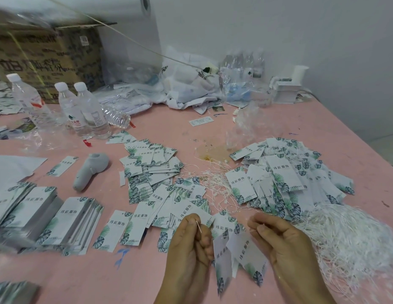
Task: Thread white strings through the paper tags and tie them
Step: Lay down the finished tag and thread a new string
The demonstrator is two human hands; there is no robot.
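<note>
Got my left hand (192, 235) and right hand (276, 238) each pinching an end of a white string (199, 227), two paper tags (239, 257) dangling between them. Loose tags (154, 170) ahead, string pile (349, 235) right, water bottles (81, 110) and gray handheld gadget (90, 170) off left.

Matt paper tags (246, 257), clear plastic bottles (90, 113), cardboard box (48, 60)

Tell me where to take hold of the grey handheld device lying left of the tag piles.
Probably grip the grey handheld device around its narrow handle, the lower end nearest the person, coming from above. It lies flat on the pink table with open space on both sides there; its wider head points away, toward the bottles.
</note>
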